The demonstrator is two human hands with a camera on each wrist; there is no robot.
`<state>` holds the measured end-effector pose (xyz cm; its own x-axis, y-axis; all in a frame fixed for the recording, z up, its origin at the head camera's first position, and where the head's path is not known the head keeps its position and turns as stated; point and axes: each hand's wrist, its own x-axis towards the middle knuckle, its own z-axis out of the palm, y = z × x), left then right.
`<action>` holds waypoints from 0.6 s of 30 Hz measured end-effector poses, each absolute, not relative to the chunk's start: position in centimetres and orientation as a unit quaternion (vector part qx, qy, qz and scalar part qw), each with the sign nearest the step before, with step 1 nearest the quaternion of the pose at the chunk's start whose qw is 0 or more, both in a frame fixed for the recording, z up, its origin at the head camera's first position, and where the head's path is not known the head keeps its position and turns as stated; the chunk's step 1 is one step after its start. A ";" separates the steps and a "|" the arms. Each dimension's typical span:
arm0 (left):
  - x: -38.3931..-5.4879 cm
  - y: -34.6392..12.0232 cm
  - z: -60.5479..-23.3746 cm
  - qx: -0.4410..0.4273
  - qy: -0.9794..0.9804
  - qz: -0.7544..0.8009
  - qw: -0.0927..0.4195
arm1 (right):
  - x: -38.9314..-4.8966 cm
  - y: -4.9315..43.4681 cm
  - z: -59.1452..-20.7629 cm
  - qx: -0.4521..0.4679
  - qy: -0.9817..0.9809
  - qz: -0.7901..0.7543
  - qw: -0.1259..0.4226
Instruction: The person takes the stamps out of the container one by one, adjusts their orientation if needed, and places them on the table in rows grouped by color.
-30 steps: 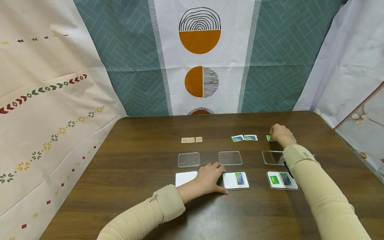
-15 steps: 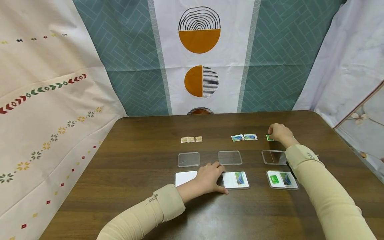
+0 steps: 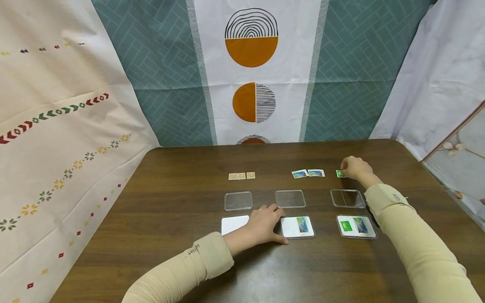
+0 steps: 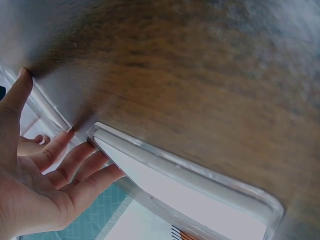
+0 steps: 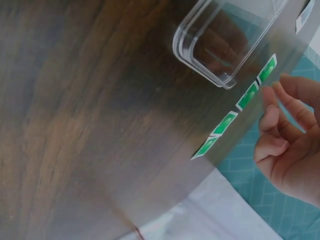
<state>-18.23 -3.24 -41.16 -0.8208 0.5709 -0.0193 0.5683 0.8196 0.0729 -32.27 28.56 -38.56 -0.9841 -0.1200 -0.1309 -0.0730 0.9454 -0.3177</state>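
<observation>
My left hand (image 3: 263, 225) rests on the table with its fingers spread. Its thumb and index finger touch the left end of a middle clear case (image 3: 291, 228), which has a white insert and one blue-green stamp (image 3: 303, 225). The other fingers lie beside a left case (image 4: 185, 180) with a plain white insert, partly hidden in the head view. My right hand (image 3: 357, 168) reaches to the far right, its fingertips right at a row of green stamps (image 5: 225, 123) lying flat. Thumb and index finger (image 5: 287, 82) show nothing between them.
Three clear lids (image 3: 289, 199) lie in a row behind the cases. A right case (image 3: 356, 227) holds one green and one blue stamp. Three tan stamps (image 3: 241, 176) and two blue stamps (image 3: 316, 173) lie farther back. Curtains (image 3: 174, 84) hang behind the table.
My right hand stays at the green stamps, shifting only slightly while its forearm swings a little to the right. My left hand has not moved.
</observation>
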 end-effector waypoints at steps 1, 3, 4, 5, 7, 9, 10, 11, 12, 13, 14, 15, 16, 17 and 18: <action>-18.2 -3.2 -41.2 0.298 0.954 0.031 0.020 | -32.2 28.5 -38.5 -0.053 0.983 -0.159 0.073; -18.2 -3.3 -41.2 0.298 0.954 0.030 0.019 | -32.2 28.5 -38.6 -0.062 0.983 -0.161 0.070; -18.2 -3.3 -41.2 0.297 0.954 0.029 0.019 | -32.3 28.6 -38.6 -0.065 0.982 -0.161 0.069; -18.2 -3.3 -41.2 0.297 0.954 0.029 0.019 | -32.3 28.6 -38.6 -0.067 0.982 -0.161 0.067; -18.3 -3.3 -41.2 0.297 0.954 0.027 0.017 | -32.2 28.5 -38.6 -0.071 0.982 -0.160 0.065; -18.3 -3.2 -41.2 0.298 0.954 0.027 0.017 | -32.1 28.4 -38.6 -0.076 0.982 -0.160 0.066; -18.3 -3.2 -41.1 0.298 0.954 0.026 0.018 | -32.1 28.4 -38.6 -0.079 0.982 -0.160 0.064; -18.3 -3.2 -41.2 0.298 0.954 0.028 0.017 | -32.0 28.3 -38.5 -0.082 0.982 -0.159 0.063; -18.2 -3.2 -41.2 0.298 0.954 0.027 0.017 | -31.9 28.2 -38.5 -0.085 0.982 -0.159 0.063; -18.2 -3.2 -41.2 0.299 0.954 0.028 0.017 | -31.8 28.2 -38.5 -0.090 0.981 -0.158 0.062; -18.2 -3.2 -41.2 0.299 0.954 0.028 0.017 | -31.7 28.1 -38.5 -0.093 0.981 -0.158 0.059; -18.2 -3.2 -41.2 0.299 0.954 0.029 0.017 | -31.6 28.0 -38.4 -0.097 0.981 -0.157 0.057; -18.2 -3.2 -41.2 0.299 0.954 0.029 0.017 | -31.4 27.8 -38.4 -0.101 0.981 -0.157 0.054; -18.2 -3.2 -41.2 0.299 0.954 0.030 0.017 | -31.3 27.7 -38.4 -0.104 0.981 -0.157 0.052; -18.2 -3.2 -41.2 0.299 0.954 0.029 0.018 | -31.2 27.6 -38.3 -0.108 0.981 -0.156 0.048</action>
<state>-18.25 -3.18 -41.23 -0.8206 0.5713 -0.0163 0.5693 0.8195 0.0660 -31.21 27.63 -38.35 -0.9720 -0.2271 -0.0600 -0.1972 0.9278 -0.3166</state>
